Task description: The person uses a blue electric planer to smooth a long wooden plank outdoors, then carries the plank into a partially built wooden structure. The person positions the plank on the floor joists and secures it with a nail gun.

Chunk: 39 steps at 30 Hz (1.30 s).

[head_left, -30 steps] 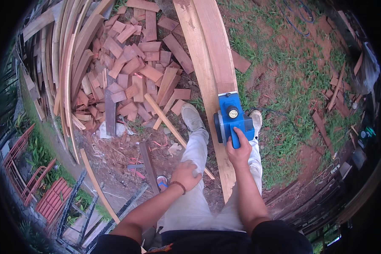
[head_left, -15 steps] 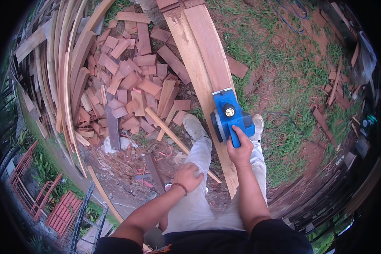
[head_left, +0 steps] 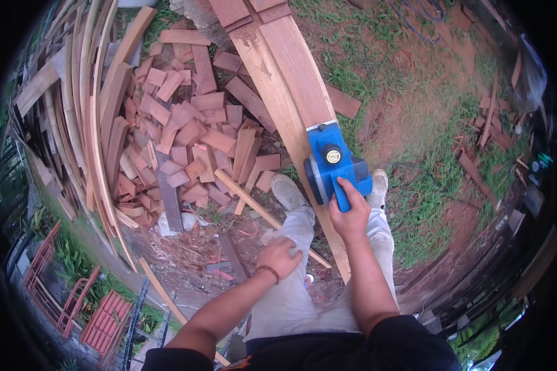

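Note:
My right hand [head_left: 351,215] is closed round the handle of a blue electric planer [head_left: 346,162] with a black front knob. The planer sits flat on a reddish wooden board [head_left: 298,65], which lies lengthwise away from me. Along its left side runs a paler beam [head_left: 271,83]. My left hand [head_left: 280,256], with a bracelet at the wrist, rests over my left knee, fingers lying loosely on the trouser cloth and holding nothing. My shoes stand on either side of the beam. The planer's sole and the wood beneath it are hidden.
Short reddish wood offcuts [head_left: 192,133] are heaped left of the beam, beside long stacked planks [head_left: 93,123]. Several short boards [head_left: 230,12] lie across the beam's far end. A thin batten [head_left: 254,204] slants by my left foot. A blue cord [head_left: 418,31] curls on the grass.
The whole view has shifted slightly. My right hand and the planer stay at nearly the same place on the board. A faint haze now hangs over the grass right of the planer.

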{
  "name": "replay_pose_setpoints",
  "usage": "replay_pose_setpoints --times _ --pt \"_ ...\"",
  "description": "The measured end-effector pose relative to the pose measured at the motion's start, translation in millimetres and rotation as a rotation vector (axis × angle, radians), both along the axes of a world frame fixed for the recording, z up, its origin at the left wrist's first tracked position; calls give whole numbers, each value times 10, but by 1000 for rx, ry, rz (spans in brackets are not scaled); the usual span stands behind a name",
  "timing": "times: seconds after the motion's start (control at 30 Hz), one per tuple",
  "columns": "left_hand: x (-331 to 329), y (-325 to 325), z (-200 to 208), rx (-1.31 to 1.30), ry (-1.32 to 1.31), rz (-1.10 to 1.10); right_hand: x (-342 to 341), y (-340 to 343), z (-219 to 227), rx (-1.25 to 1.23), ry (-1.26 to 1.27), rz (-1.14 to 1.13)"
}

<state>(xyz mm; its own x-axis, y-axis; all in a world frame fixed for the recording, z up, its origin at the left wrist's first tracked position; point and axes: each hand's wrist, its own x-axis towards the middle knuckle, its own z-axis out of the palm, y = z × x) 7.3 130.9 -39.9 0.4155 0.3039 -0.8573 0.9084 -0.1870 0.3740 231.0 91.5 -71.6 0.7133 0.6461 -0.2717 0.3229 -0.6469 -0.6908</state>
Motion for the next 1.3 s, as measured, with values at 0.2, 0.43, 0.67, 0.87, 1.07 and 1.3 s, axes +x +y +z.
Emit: replay_pose_setpoints --times 0.2,0.43,0.67,0.87,1.07,1.3 --pt "38 41 -46 -45 34 2 61 202 -22 54 -23 -35" --pt "80 102 -13 -55 42 -7 180 429 -4 47 -6 -30" --pt "47 55 -19 -41 39 17 281 723 -3 49 -25 -1" --pt "38 6 27 -54 38 43 361 1023 -4 55 -36 10" --pt "-60 -174 81 -33 73 30 531 1537 13 59 -46 -3" --pt "-128 -543 200 37 98 60 878 1964 186 2 -70 109"
